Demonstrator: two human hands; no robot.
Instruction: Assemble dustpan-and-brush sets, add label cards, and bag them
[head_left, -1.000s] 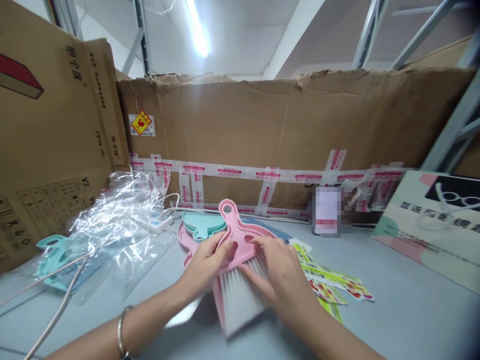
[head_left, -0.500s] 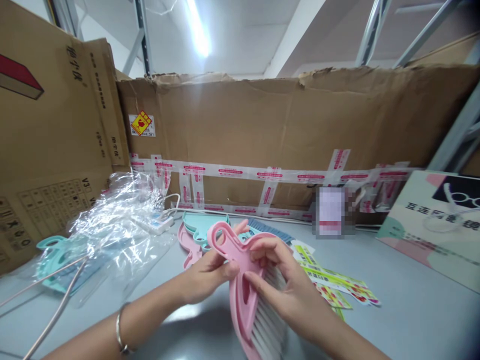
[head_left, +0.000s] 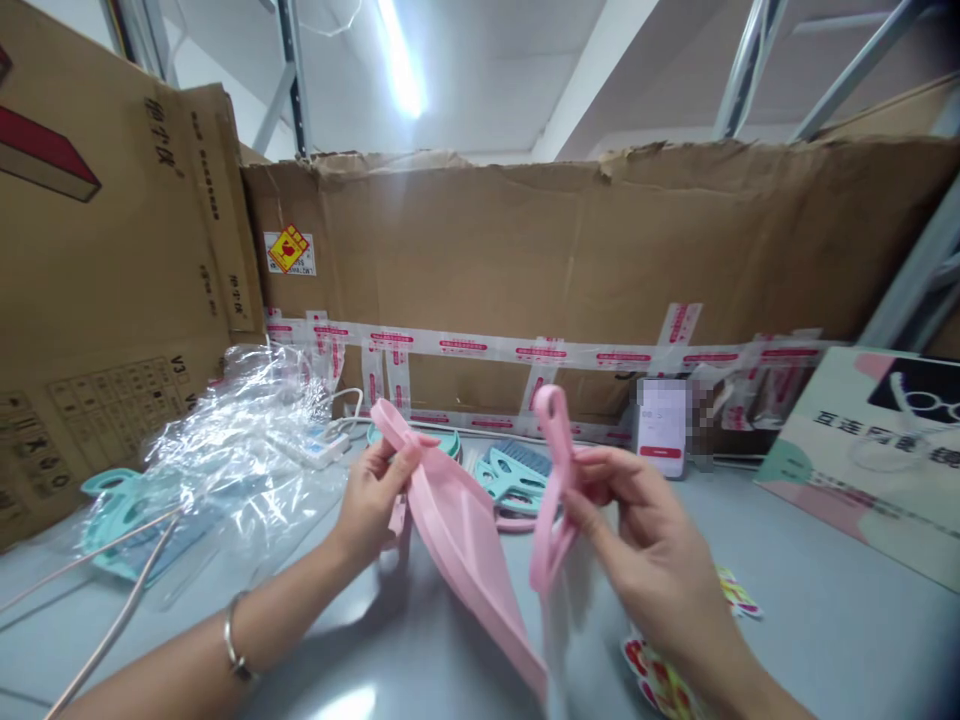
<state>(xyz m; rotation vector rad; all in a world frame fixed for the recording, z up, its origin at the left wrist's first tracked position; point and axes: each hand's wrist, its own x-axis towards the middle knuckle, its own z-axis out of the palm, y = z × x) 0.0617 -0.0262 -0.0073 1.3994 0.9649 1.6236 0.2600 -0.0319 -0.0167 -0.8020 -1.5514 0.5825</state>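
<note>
Here, dustpan (head_left: 466,540) slanting from left hand (head_left: 373,500), brush (head_left: 553,490) in right hand (head_left: 651,535)

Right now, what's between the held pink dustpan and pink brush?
Head view: just air between the pink dustpan and pink brush up top, teal brush visible behind; lower down, the two appear to meet.

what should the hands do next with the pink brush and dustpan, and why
Perhaps turn the pink brush in the right hand to bring its broad side round: it looks nearly edge-on, while the pink dustpan, held apart in the left hand, shows its broad face.
</note>
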